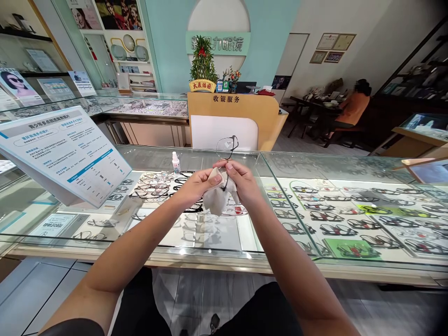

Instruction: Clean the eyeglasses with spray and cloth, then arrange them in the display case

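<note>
Both my hands are close together above the glass counter. Pinched in my left hand [200, 185] is a pale cleaning cloth [217, 199], its lower part hanging down between my hands. My right hand [242, 179] grips a pair of dark-framed eyeglasses [228, 143], one lens rim standing up above the fingers. The rest of the frame is hidden by the cloth and fingers; a dark temple end shows below. Behind my left hand a small white bottle [176, 163] stands upright on the counter.
The glass display counter [147, 246] holds rows of eyeglasses [338, 230] under its top. A printed sign [70, 154] stands on the left. Beyond is a wooden cashier desk [271, 123] with a plant [203, 65]. A person in orange [355, 108] sits at the far right.
</note>
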A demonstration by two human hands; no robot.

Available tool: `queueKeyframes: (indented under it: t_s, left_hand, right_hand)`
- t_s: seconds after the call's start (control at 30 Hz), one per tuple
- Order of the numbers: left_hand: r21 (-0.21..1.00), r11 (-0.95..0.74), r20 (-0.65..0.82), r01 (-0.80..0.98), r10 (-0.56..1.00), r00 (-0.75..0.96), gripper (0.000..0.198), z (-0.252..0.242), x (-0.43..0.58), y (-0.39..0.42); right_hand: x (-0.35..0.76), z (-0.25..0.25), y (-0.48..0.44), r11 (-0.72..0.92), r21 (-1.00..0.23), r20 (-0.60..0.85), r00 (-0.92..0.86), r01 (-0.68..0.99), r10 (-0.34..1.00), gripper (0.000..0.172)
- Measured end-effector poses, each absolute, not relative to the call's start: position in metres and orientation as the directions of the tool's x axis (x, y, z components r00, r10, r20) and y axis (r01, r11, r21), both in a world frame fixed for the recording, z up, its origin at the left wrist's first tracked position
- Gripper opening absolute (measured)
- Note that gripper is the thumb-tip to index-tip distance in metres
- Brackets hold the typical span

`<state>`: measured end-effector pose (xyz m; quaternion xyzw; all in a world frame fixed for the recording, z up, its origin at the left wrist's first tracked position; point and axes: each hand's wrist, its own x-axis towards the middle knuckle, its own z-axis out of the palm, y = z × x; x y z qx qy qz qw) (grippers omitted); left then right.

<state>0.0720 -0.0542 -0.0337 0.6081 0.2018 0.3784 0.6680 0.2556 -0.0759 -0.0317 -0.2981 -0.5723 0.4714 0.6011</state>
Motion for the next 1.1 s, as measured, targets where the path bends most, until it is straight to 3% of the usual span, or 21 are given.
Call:
queueKeyframes:
  t_s: [0.1,0.33,0.47,0.6,1.1]
  left_hand:
    - [0.954,-0.037,0.210,-0.296,0.790,0.576,0.060,-0.032,0.072,-0.056]
    - [0.930,-0.092,0.246,-0.355,0.876,0.416,0.062,-0.032,0.069,-0.049]
    - [0.901,-0.127,0.285,-0.415,0.894,0.345,0.060,-0.027,0.066,-0.045]
    - [0.906,-0.128,0.278,-0.403,0.899,0.339,0.056,-0.026,0.064,-0.044]
    - [0.921,-0.198,0.314,-0.335,0.887,0.339,0.058,-0.030,0.067,-0.045]
  right_hand:
    - [0.255,-0.032,-0.075,0.326,-0.911,0.356,-0.084,-0.250,0.931,0.045]
    - [0.256,-0.031,-0.071,0.376,-0.882,0.402,-0.037,-0.283,0.915,0.047]
    - [0.256,-0.031,-0.069,0.363,-0.905,0.387,-0.072,-0.223,0.919,0.050]
    - [0.255,-0.031,-0.071,0.333,-0.932,0.351,-0.134,-0.142,0.927,0.048]
    - [0.251,-0.033,-0.068,0.436,-0.882,0.439,0.021,-0.178,0.898,0.049]
